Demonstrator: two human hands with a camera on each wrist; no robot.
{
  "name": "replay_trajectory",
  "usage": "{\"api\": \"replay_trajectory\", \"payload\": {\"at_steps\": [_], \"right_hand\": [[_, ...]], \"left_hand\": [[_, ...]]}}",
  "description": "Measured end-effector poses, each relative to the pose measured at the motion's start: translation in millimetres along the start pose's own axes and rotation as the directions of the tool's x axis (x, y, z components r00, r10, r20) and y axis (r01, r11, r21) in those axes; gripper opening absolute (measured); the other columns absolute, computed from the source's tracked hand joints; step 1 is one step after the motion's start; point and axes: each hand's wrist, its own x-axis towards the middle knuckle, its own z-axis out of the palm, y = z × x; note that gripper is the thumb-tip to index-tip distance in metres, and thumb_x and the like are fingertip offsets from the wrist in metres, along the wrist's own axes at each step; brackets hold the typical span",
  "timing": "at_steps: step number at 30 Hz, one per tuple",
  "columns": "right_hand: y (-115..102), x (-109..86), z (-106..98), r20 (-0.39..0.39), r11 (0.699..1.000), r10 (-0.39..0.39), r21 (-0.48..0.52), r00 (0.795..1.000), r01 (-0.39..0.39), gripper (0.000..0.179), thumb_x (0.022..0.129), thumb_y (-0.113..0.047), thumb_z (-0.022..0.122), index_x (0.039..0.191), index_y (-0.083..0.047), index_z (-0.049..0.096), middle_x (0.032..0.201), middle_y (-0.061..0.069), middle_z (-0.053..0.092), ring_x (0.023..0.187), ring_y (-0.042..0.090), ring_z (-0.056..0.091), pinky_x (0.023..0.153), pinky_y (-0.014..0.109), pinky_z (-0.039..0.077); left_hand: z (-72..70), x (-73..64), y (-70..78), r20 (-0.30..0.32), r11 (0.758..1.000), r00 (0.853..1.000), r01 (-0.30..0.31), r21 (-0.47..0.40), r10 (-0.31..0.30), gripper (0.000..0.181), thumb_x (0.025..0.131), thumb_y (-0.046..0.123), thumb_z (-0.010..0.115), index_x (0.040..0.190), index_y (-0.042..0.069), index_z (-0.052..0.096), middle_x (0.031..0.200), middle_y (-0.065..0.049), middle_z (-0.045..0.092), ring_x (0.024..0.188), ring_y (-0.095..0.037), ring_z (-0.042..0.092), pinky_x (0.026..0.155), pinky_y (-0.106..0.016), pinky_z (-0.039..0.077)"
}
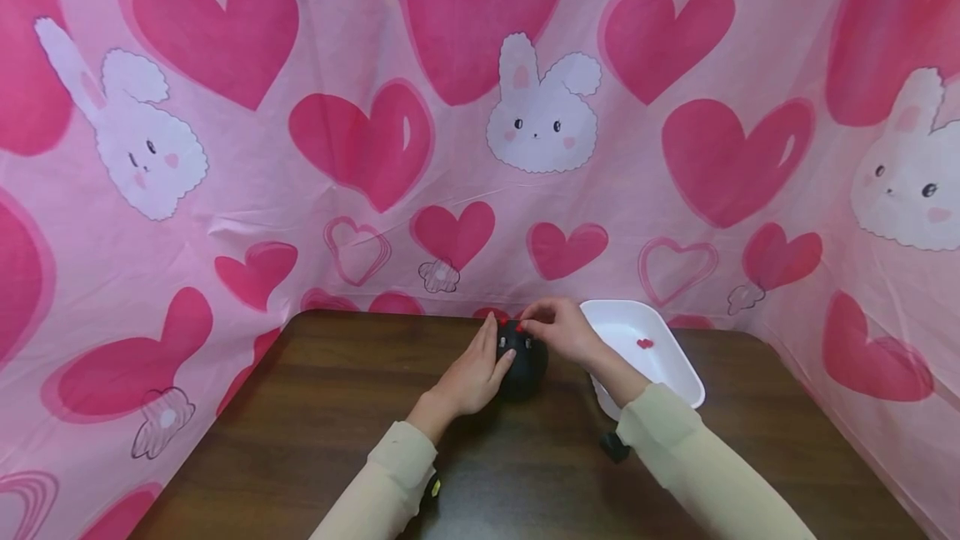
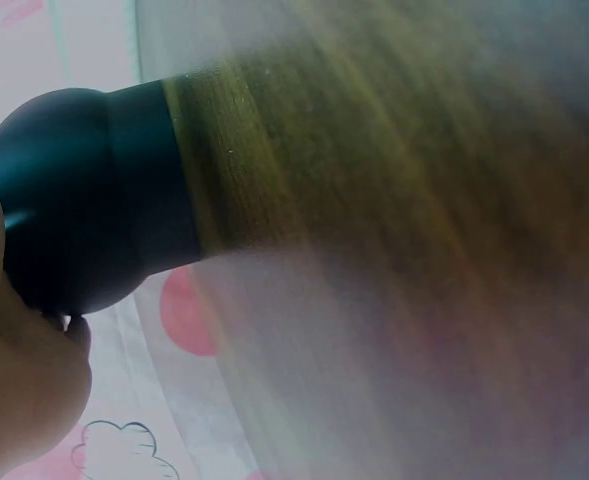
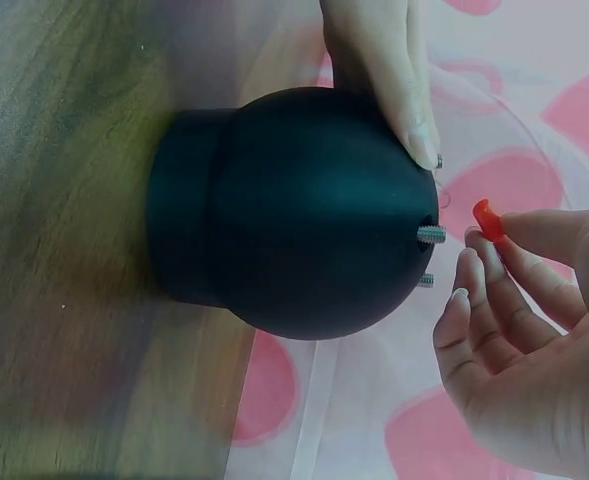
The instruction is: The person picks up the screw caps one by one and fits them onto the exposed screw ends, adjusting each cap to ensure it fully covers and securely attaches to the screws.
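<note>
Pinching a red cap [image 3: 487, 218], the right hand [image 1: 560, 328] hovers at one o'clock of the black ball [image 1: 525, 375]. Straight-fingered, the left hand [image 1: 468, 375] presses from nine o'clock, probably to steady it on the table [image 1: 300, 432].

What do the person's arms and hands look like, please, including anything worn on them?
The left hand and right hand wear no gloves. Pale cream sleeves end in wide cuffs; a small dark item shows beside the right one.
</note>
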Motion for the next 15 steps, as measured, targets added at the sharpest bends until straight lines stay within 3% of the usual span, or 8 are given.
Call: {"api": "replay_trajectory", "payload": {"at_steps": [7,15], "right_hand": [[0.0,2.3,5.7,0.014,0.998,-0.062,-0.020,0.998,0.062,0.015,0.093,-0.008,0.071,0.105,0.000,0.076,0.101,0.012,0.075,0.091,0.026,0.070,0.086,0.042,0.061],[-1.5,2.7,8.9,0.017,0.996,-0.064,-0.056,0.998,0.064,0.014,0.092,-0.009,0.074,0.105,-0.005,0.077,0.100,0.008,0.075,0.088,0.022,0.069,0.082,0.038,0.062]], "left_hand": [[0.9,0.2,-1.0,-0.003,1.000,1.000,-0.003,-0.001,0.003,0.084,0.107,0.057,0.033,0.164,0.005,-0.002,0.173,-0.009,0.001,0.158,-0.025,0.013,0.124,-0.044,0.023],[0.9,0.3,-0.8,0.000,1.000,1.000,-0.005,0.022,0.005,0.083,0.108,0.056,0.032,0.164,0.006,-0.004,0.173,-0.009,-0.002,0.158,-0.023,0.010,0.124,-0.040,0.021]]}}
